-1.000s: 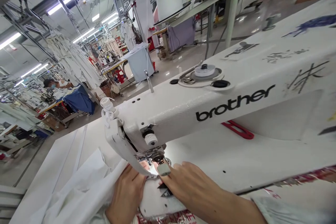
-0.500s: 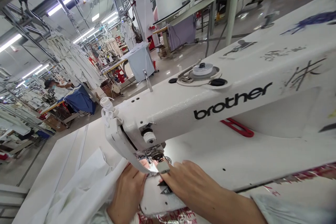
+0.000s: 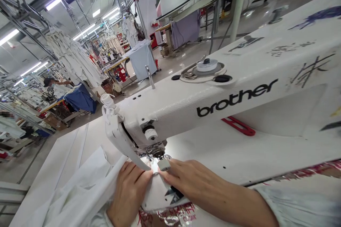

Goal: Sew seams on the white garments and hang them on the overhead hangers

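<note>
Head view looks down along a white sewing machine [image 3: 213, 103], its arm running from upper right toward the needle end at lower left. Both hands lie flat on white cloth [image 3: 87, 184] right under the needle end. Left hand [image 3: 130, 193] presses its fingers down on the cloth just left of the presser foot [image 3: 157, 156], palm down, fingers spread and not closed around anything. Right hand [image 3: 191, 182] rests on the machine bed just right of the foot, fingers stretched toward the needle, fingertips on the cloth; it pinches nothing that can be seen. A pale thimble-like cap [image 3: 163, 165] sits on one of the right hand's fingertips, close to the foot. Cloth runs from under the foot out to the lower left, bunched in loose folds over the table [image 3: 66, 149]. A dark triangular mark [image 3: 172, 195] shows on the bed between the two hands.

On top of the machine arm sits a bobbin winder [image 3: 206, 67]. A red part [image 3: 237, 126] shows behind the arm. Far back at left another person [image 3: 53, 83] sits at a blue-draped table, and pale garments [image 3: 71, 56] hang from overhead rails
</note>
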`<state>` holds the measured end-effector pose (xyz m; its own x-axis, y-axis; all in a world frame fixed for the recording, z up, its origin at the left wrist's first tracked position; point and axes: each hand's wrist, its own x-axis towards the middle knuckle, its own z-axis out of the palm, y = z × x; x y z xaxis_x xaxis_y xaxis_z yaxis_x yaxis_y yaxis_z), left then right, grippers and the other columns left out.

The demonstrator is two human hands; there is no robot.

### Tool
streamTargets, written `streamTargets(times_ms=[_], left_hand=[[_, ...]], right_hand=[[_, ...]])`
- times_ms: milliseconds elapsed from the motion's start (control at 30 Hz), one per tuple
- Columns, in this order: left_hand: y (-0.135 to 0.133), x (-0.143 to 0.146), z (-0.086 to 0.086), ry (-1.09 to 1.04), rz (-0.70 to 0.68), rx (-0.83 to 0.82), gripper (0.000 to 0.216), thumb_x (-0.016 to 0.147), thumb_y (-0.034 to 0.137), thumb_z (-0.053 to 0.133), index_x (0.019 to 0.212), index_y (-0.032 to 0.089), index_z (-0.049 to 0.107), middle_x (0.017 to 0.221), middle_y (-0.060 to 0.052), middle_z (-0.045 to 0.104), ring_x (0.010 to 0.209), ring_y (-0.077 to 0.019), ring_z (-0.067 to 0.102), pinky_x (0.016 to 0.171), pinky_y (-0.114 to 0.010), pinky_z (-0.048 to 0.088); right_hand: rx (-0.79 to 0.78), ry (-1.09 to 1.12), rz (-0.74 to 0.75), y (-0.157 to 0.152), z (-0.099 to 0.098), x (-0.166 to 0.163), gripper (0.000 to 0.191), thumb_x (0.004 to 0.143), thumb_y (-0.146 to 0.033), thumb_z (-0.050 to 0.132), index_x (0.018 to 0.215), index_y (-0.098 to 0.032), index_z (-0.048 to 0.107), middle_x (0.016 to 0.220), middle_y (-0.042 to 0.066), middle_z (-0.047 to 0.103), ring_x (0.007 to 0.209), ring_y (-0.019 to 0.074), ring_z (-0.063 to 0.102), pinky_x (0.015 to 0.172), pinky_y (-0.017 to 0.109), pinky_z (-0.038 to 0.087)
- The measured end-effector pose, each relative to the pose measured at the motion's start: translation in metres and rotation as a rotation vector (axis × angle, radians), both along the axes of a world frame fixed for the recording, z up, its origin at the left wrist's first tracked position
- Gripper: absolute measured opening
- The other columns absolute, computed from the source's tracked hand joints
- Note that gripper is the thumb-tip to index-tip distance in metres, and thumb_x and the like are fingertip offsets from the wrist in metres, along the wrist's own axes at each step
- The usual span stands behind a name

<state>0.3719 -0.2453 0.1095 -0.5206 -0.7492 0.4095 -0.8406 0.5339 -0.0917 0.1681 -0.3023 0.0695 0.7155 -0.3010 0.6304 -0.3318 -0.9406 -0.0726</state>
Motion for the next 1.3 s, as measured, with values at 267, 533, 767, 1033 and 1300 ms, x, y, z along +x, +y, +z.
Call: streamTargets(times_ms=[267,533,767,1033,1300], left_hand=[[0.001,0.000,-0.004,0.067,0.003,0.030,0.023,0.097,0.024,0.037,0.098,0.020,0.060,0.085,-0.001,0.066,0.085,-0.0171,0.060,0.078,-0.033,0.044],[0.002,-0.002,0.000,-0.027,-0.003,0.035,0.028,0.098,0.023,0.032,0.100,0.017,0.060,0.083,-0.005,0.065,0.085,-0.0198,0.060,0.074,-0.035,0.046],[0.002,-0.002,-0.003,0.066,0.005,0.047,0.017,0.093,0.018,0.046,0.103,0.020,0.059,0.091,-0.005,0.066,0.085,-0.0191,0.061,0.073,-0.034,0.050],[0.001,-0.003,-0.006,0.098,0.027,0.021,0.015,0.093,0.020,0.046,0.097,0.021,0.060,0.089,-0.004,0.067,0.085,-0.0193,0.062,0.076,-0.036,0.052],[0.000,-0.001,-0.008,0.121,0.059,0.044,0.015,0.091,0.017,0.047,0.087,0.021,0.060,0.088,-0.003,0.066,0.087,-0.0191,0.061,0.081,-0.038,0.051]], right_hand=[[0.041,0.036,0.012,0.001,0.002,-0.002,0.025,0.082,0.004,0.039,0.092,-0.016,0.050,0.076,0.001,0.052,0.059,0.0130,0.042,0.051,0.025,0.030],[0.069,0.054,-0.001,0.003,0.002,-0.001,0.029,0.081,0.005,0.038,0.097,-0.015,0.051,0.074,0.001,0.052,0.056,0.0133,0.042,0.049,0.027,0.028],[0.050,0.052,0.026,0.000,-0.002,0.001,0.031,0.080,0.005,0.038,0.098,-0.015,0.053,0.073,0.001,0.052,0.054,0.0154,0.040,0.047,0.030,0.022],[0.012,0.046,0.012,-0.001,-0.015,0.005,0.032,0.079,0.003,0.039,0.103,-0.015,0.050,0.076,0.002,0.054,0.058,0.0165,0.043,0.049,0.032,0.021],[-0.013,0.121,0.002,-0.005,-0.013,0.007,0.028,0.078,0.004,0.040,0.098,-0.014,0.049,0.074,0.002,0.054,0.053,0.0151,0.044,0.046,0.033,0.014]])
